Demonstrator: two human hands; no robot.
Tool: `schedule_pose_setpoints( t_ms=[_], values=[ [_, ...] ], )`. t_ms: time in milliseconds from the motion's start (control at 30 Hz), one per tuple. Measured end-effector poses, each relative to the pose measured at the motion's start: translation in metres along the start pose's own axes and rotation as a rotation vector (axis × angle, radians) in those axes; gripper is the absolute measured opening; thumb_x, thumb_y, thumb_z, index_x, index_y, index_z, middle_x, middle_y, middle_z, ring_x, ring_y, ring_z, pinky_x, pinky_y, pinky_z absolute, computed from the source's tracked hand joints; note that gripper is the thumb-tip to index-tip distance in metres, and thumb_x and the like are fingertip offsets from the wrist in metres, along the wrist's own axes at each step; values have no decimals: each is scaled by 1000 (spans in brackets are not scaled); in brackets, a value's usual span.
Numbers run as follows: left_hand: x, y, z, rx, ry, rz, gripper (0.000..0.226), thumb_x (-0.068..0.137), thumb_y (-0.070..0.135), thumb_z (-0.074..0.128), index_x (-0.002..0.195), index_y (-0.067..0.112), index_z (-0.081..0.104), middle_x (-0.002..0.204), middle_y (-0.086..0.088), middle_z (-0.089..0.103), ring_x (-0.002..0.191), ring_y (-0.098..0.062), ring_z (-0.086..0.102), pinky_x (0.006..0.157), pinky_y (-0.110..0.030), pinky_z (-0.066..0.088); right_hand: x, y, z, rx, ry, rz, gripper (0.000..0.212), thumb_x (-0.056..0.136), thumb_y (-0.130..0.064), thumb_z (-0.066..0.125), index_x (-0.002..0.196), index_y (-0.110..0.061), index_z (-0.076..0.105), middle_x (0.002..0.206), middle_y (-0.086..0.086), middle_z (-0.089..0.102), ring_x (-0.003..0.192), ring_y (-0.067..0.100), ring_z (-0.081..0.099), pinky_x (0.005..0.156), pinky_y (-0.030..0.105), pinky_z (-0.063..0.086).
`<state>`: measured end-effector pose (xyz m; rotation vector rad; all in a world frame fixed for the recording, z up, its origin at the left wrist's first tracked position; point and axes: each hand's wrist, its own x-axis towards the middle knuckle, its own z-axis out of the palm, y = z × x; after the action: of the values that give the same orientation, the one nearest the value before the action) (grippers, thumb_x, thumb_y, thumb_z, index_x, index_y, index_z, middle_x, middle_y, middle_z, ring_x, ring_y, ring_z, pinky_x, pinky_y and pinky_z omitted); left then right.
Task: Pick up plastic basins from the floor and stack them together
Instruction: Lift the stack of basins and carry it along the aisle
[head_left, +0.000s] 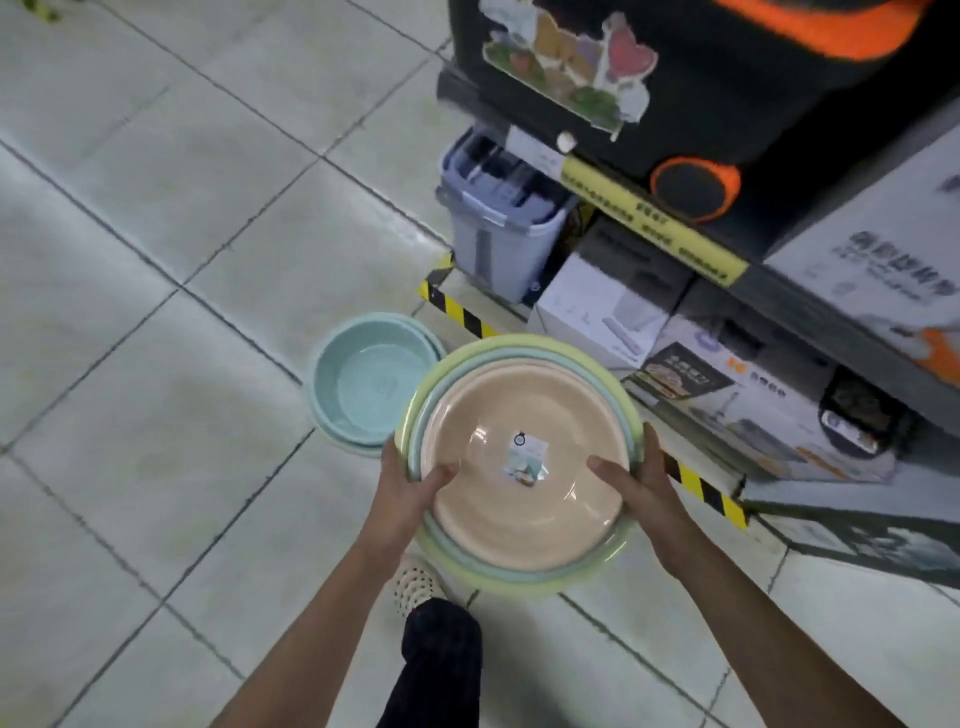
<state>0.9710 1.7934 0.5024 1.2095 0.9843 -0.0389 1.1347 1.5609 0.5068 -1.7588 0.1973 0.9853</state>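
Observation:
I hold a nested stack of plastic basins off the floor in front of me: a peach basin (519, 493) on top with a small label in its bottom, inside a pale blue one and a light green one (524, 584). My left hand (410, 488) grips the stack's left rim with the thumb inside. My right hand (639, 483) grips the right rim the same way. A second small stack topped by a light blue basin (371, 384) sits on the floor tiles just left of and beyond the held stack.
A shop shelf (670, 228) with boxes and a grey lidded bin (498, 223) stands at the right, its base edged with yellow-black tape (701, 488). My foot in a perforated shoe (415, 584) and dark trouser leg are below the stack. Tiled floor (156, 312) spreads left.

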Motion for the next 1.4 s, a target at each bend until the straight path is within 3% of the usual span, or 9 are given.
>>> schedule_pose_setpoints(
  t_ms=[200,400,700,900,1033,1133,1300,1400],
  values=[
    [28,34,-84,-48,114,-66,101,60,60,82,143,41,28,146,4,43,132,-19,46,109,-49,40,38,-67,88,-103,-107,4,124,53,-62,83,151,-45,9,159,-11,23,143,17,32,116,48,32],
    [82,34,-140,-107,224,-63,71,74,37,79,135,30,43,123,4,63,110,-15,64,97,-43,53,113,-93,158,-269,-245,40,103,62,-48,77,145,-51,17,151,-7,38,136,21,42,110,50,39],
    [181,14,-185,-242,419,-144,57,80,29,76,127,25,45,113,5,62,102,-13,63,75,-23,51,258,-92,246,-446,-373,148,106,60,-48,74,148,-44,15,154,-1,34,137,26,39,109,54,39],
    [261,-36,-205,-301,454,-194,76,65,43,83,131,29,47,119,2,65,107,-19,65,95,-42,53,324,-64,282,-457,-344,155,104,64,-37,70,151,-40,13,149,-1,38,133,25,42,109,50,39],
    [305,-64,-212,-324,443,-198,66,72,30,81,129,27,50,117,0,66,105,-19,66,88,-35,54,360,-39,297,-464,-310,154,109,58,-40,71,151,-40,13,149,-1,39,131,24,44,109,50,40],
    [326,-83,-218,-322,445,-191,60,77,23,78,129,28,50,115,2,66,103,-17,66,83,-29,53,380,-17,307,-465,-267,167,104,70,-30,71,153,-37,10,146,-3,39,129,24,44,108,48,41],
    [350,-118,-232,-299,426,-259,65,80,28,75,135,30,41,123,5,61,109,-13,62,99,-38,49,406,18,322,-474,-246,221,100,74,-26,72,152,-40,11,146,-2,38,129,26,44,108,51,40],
    [364,-135,-238,-271,423,-328,84,80,37,73,148,27,26,139,4,48,123,-18,52,109,-40,40,418,31,331,-495,-232,246,108,63,-34,72,152,-40,10,148,-2,36,132,26,41,110,51,38]
  ],
)
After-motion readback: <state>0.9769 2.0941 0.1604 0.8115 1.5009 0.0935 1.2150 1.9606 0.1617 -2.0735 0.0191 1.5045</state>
